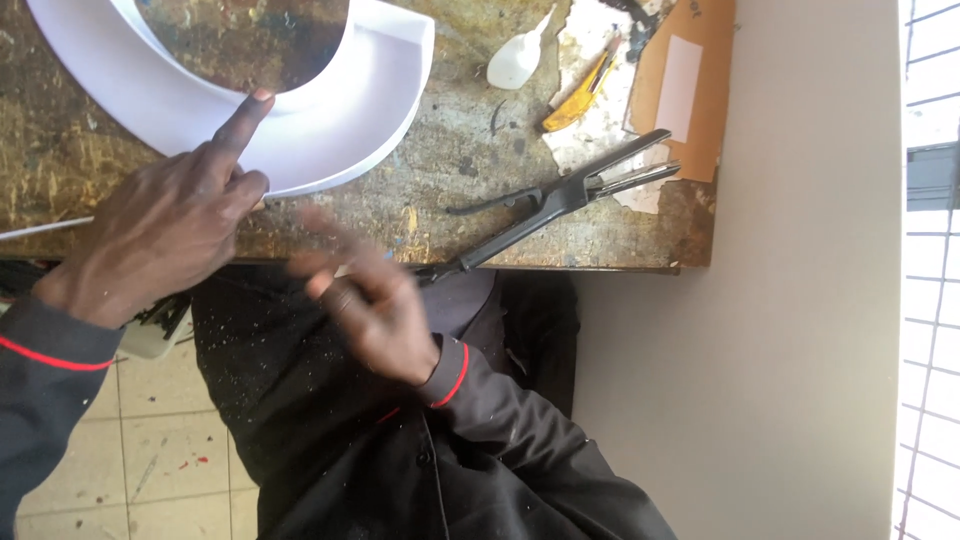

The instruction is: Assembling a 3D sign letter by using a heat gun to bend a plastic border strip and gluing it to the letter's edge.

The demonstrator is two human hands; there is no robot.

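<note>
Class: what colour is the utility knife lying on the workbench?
Yellow; the utility knife shows best in the head view.

Dark sleeves [50,370], red-piped cuffs

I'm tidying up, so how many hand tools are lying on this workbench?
2. The black long-handled pliers lie near the front edge at right; the yellow utility knife rests on white paper farther back. Others may be out of view.

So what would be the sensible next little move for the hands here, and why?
Probably the right hand, blurred and empty at the bench edge, reaches for the black long-handled pliers lying just beside it. The left hand already steadies the white curved piece with a forefinger on its inner wall.
</note>
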